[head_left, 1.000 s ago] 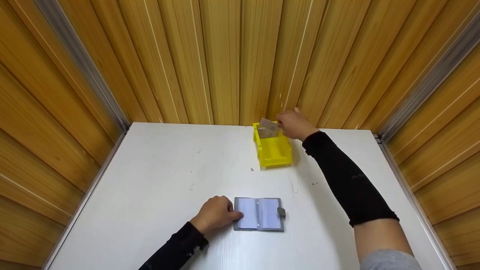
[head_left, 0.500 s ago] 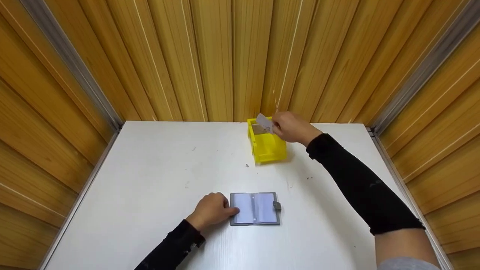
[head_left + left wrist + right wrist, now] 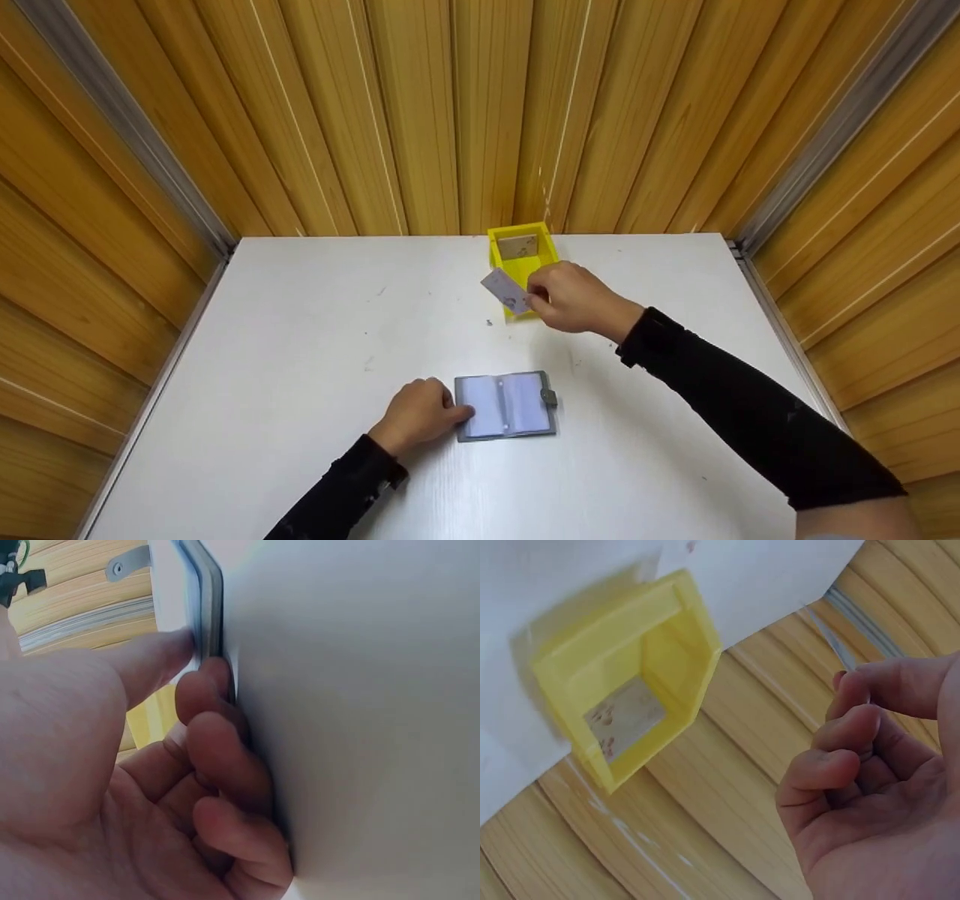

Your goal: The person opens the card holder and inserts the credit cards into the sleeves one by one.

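Note:
My left hand point(image 3: 418, 412) pinches the left edge of a card holder point(image 3: 501, 406), thumb on top and fingers curled at its underside. The card holder lies spread open on the white table, with pale plastic sleeves, a grey cover and a snap tab on its right side. Between thumb and forefinger, my right hand point(image 3: 581, 298) pinches a small card point(image 3: 506, 289) with a printed figure. That card is in the air, overlapping the front of the yellow bin point(image 3: 551, 251) in the head view. From the right wrist it appears almost edge-on. Inside the bin another card point(image 3: 626, 718) leans on the back wall.
The bin stands near the far edge of the white table point(image 3: 315, 337), close to a wood-patterned wall point(image 3: 420, 112). Similar panels and metal rails point(image 3: 832, 112) border both sides. Small dark marks dot the tabletop.
My right hand has lifted the card out of the yellow bin and brought it nearer, toward the card holder. The left hand keeps its hold; the head view has shifted slightly.

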Motion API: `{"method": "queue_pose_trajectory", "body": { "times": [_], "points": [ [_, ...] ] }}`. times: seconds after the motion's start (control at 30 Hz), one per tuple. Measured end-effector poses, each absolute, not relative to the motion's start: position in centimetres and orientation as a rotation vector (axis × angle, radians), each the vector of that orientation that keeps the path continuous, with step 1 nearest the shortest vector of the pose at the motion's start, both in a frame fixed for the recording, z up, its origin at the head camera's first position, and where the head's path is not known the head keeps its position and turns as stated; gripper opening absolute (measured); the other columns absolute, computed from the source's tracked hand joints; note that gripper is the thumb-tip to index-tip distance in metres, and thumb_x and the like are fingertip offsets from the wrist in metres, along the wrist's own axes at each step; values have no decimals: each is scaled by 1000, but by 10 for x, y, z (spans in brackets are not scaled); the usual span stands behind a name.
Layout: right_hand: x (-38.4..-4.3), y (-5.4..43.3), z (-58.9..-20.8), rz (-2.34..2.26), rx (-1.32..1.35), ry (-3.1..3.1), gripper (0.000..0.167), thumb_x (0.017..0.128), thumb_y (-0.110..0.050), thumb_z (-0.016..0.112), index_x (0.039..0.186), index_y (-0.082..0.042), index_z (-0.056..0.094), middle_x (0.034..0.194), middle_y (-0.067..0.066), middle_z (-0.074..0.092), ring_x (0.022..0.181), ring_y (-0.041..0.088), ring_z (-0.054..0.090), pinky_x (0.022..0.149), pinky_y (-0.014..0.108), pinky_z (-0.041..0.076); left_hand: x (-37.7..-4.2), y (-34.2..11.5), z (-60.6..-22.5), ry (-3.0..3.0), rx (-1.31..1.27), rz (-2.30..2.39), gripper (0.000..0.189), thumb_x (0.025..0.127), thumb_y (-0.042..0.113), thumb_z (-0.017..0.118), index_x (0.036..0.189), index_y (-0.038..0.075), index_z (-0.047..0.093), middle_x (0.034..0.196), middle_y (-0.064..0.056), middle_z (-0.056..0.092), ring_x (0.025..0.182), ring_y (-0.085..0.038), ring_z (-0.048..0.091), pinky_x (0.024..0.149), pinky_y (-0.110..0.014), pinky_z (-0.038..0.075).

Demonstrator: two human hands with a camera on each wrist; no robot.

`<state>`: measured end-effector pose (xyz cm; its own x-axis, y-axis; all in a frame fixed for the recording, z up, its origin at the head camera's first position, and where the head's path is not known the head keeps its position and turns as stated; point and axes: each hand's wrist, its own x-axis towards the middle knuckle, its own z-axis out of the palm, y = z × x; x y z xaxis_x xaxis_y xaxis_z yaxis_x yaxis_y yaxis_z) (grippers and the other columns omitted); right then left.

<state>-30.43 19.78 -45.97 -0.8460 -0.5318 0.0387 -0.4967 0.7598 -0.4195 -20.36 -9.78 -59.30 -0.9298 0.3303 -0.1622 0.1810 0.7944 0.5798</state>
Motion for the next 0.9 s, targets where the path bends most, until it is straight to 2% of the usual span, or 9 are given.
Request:
{"method": "queue_pose_trajectory", "body": {
  "times": [0.2, 0.4, 0.6, 0.73, 0.9],
  "points": [
    [-284, 197, -471, -738, -738, 2818, 22, 104, -19, 65, 96, -6, 79, 105, 10, 84, 88, 21, 74, 64, 28, 55, -203, -98, -592, 2728, 378, 838, 53, 94, 44, 83, 54, 22, 54, 52, 13, 39, 57, -10, 41, 56, -29, 30],
    [-262, 197, -496, -795, -708, 2779, 18, 104, -19, 68, 92, -10, 79, 89, 2, 78, 73, 13, 64, 63, 27, 54, -203, -97, -591, 2726, 361, 853, 54, 94, 42, 82, 55, 21, 53, 53, 12, 37, 57, -11, 40, 55, -30, 29],
    [-238, 191, -518, -815, -679, 2736, 19, 101, -14, 67, 85, -11, 77, 74, -4, 67, 67, 10, 57, 58, 26, 48, -203, -97, -591, 2723, 359, 862, 57, 96, 42, 81, 54, 22, 49, 52, 12, 35, 57, -11, 40, 55, -30, 29],
    [-225, 188, -529, -801, -628, 2709, 20, 99, -13, 66, 82, -11, 76, 73, -4, 66, 63, 10, 54, 55, 24, 42, -202, -97, -591, 2725, 362, 861, 57, 96, 43, 81, 54, 23, 48, 51, 12, 35, 56, -11, 39, 55, -29, 28],
    [-218, 189, -539, -776, -536, 2666, 21, 99, -14, 67, 80, -13, 75, 75, -4, 68, 63, 12, 54, 54, 25, 41, -202, -98, -591, 2734, 365, 860, 57, 96, 42, 81, 53, 23, 48, 51, 12, 35, 56, -11, 39, 55, -29, 28]
  ]
}}
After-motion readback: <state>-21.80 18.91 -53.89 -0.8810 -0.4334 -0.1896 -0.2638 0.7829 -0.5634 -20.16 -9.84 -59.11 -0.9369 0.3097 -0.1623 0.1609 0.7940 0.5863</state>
